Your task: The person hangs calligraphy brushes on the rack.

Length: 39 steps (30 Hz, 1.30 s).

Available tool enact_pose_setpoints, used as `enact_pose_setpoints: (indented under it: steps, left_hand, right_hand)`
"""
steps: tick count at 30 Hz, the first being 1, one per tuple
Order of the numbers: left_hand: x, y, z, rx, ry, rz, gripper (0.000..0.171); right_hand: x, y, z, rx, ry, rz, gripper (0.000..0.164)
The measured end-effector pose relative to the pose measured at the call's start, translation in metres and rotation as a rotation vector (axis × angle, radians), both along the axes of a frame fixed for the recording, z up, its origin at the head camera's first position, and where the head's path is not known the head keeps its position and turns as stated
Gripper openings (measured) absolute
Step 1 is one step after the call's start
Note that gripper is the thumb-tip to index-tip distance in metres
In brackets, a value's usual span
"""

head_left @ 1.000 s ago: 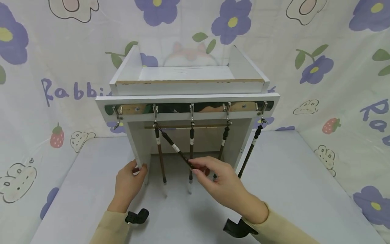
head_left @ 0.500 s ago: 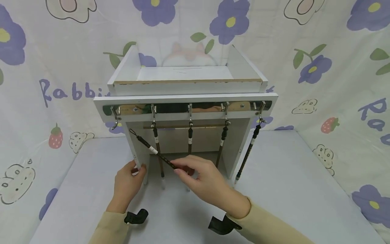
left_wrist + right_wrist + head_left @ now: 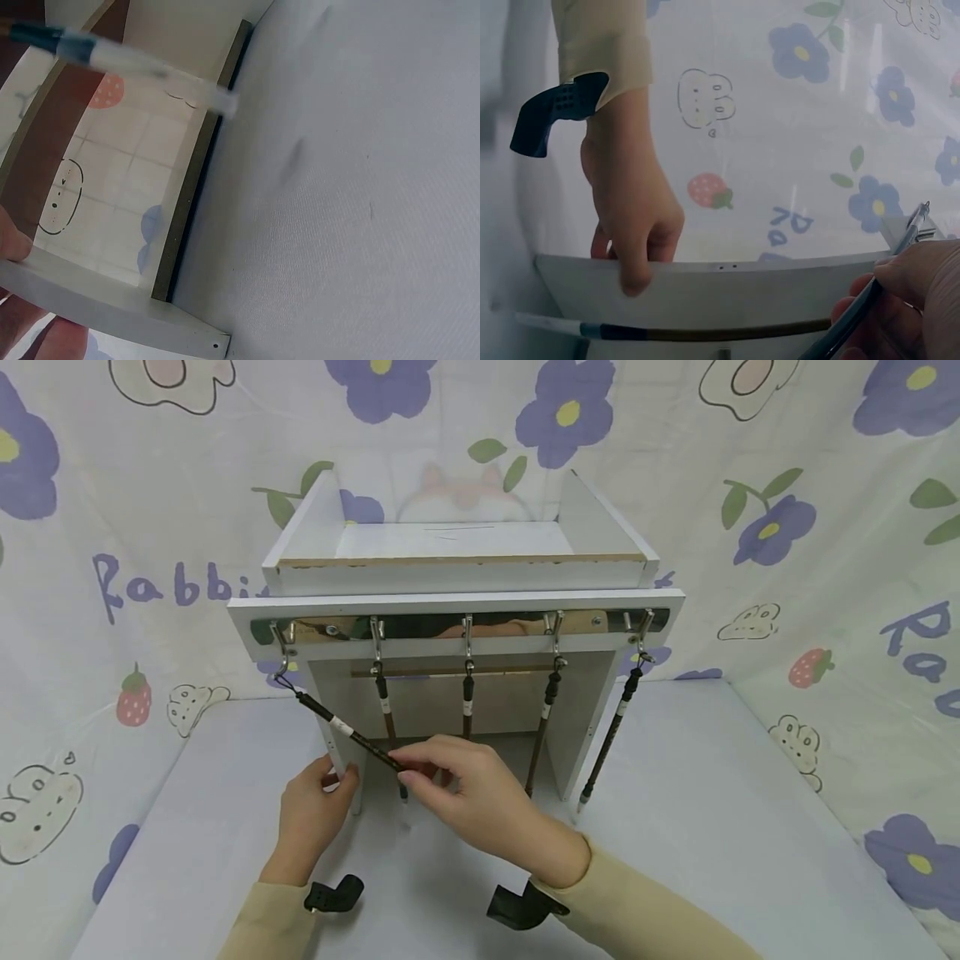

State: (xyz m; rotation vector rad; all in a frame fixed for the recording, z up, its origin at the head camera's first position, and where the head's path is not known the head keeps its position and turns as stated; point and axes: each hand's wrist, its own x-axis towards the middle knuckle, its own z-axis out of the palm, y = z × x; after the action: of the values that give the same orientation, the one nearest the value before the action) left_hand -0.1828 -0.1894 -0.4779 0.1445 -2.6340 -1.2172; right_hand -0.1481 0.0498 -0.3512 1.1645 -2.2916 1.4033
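Note:
My right hand [image 3: 472, 785] pinches the dark handle of a calligraphy brush [image 3: 341, 727] between thumb and fingers. The brush slants up to the left, its cord loop at the tip of the leftmost metal hook [image 3: 283, 647]. Whether the loop is round the hook I cannot tell. The brush's lower end is hidden by my hand. With my left hand [image 3: 311, 814] I grip the left side panel [image 3: 705, 292] of a white stand [image 3: 457, 603], thumb on one face and fingers on the other. Several similar brushes hang from the other hooks, the closest being a brown-handled brush [image 3: 386, 718].
A metal hook strip [image 3: 427, 627] runs along the stand's front edge. On top sits an open white tray-like shelf [image 3: 457, 578]. The stand is on a white table [image 3: 750, 827], before a flower-printed backdrop [image 3: 787, 435]. A pale brush tip [image 3: 127, 60] crosses the left wrist view.
My right hand has moved left, carrying the brush from beside the second hook to the leftmost hook, where its loop now meets the tip. My left hand stays on the panel.

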Motion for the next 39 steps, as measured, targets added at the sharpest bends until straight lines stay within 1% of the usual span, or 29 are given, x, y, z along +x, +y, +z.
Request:
enact_pose_setpoints:
  steps: [4, 9, 15, 29, 33, 39]
  left_hand:
    - [0.0, 0.0, 0.0, -0.006, 0.015, 0.002, 0.038]
    - [-0.001, 0.0, -0.001, -0.008, 0.035, 0.0, 0.036]
    - [0.0, 0.0, -0.002, 0.002, 0.048, -0.002, 0.033]
    - [-0.003, -0.001, -0.005, -0.003, 0.065, 0.003, 0.032]
    - [-0.002, -0.002, -0.005, -0.004, 0.062, 0.003, 0.032]
    - [-0.001, -0.001, -0.004, 0.003, 0.037, 0.002, 0.035]
  right_hand:
    - [0.0, -0.004, 0.002, -0.001, 0.0, 0.003, 0.02]
    - [0.0, -0.007, 0.005, 0.019, -0.023, 0.001, 0.021]
    - [-0.001, -0.009, 0.006, 0.025, -0.02, -0.01, 0.021]
    - [0.001, -0.013, 0.007, 0.015, -0.049, -0.006, 0.021]
    - [0.002, -0.014, 0.007, 0.019, -0.049, -0.009, 0.021]
    - [0.001, -0.015, 0.006, 0.027, -0.054, -0.025, 0.021]
